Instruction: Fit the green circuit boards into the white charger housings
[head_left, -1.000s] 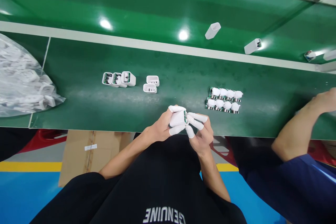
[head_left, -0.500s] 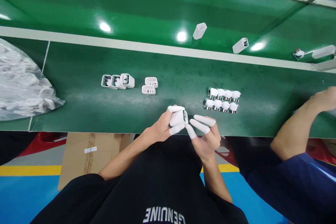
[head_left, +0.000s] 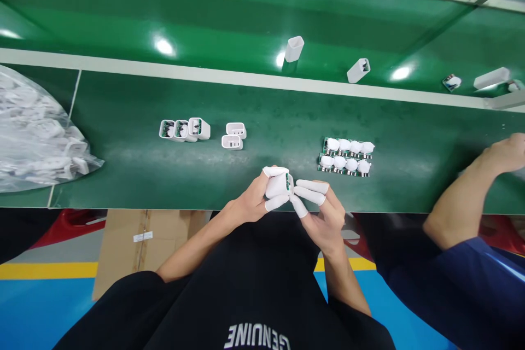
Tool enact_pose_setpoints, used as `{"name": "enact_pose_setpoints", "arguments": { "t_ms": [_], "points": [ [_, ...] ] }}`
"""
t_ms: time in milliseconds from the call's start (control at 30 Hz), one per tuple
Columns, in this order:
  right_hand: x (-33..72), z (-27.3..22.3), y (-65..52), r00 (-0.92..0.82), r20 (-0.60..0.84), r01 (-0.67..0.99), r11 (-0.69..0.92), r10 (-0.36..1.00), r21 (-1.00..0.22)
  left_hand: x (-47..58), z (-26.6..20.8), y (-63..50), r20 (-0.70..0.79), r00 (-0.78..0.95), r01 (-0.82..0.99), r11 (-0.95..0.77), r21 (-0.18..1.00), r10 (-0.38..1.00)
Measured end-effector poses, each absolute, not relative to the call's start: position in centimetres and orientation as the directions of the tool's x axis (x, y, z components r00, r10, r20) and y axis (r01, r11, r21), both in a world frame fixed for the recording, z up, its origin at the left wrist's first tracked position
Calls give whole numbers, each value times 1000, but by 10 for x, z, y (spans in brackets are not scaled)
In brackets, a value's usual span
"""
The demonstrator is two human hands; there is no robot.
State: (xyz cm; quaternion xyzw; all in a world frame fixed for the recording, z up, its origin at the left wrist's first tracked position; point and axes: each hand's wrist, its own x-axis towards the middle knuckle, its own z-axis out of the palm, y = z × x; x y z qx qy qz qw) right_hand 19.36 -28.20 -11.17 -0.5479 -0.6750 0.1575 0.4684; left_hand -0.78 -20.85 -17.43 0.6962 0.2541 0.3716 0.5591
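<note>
I see the left hand [head_left: 255, 198] pinching a case [head_left: 276, 186], board [head_left: 287, 181] inside, above the table [head_left: 123, 175] edge; the right hand [head_left: 326, 214] is at its mouth (gripping or not, I can't tell). Three filled cases [head_left: 202, 129] look done; two bare cases [head_left: 233, 143] and eight loose boards [head_left: 339, 163] remain.

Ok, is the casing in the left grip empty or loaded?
Loaded: a green circuit board shows inside the open end of the white casing in the left grip. Whether it is fully seated, I cannot tell.
</note>
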Motion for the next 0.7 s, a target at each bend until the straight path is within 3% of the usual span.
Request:
{"name": "enact_pose_setpoints", "arguments": {
  "t_ms": [233,433,700],
  "points": [
    [195,-100,-273,-45,420,579,366,906,-728,-11,-162,-202,303,591,-42,-347,937,747],
    [200,-99,-266,-24,496,544,427,868,-722,-5,-142,-194,316,617,-35,-376,926,721],
    [203,-87,-245,-39,330,429,314,943,-847,-5,-135,-173,389,616,-10,-486,874,685]
  ]
}}
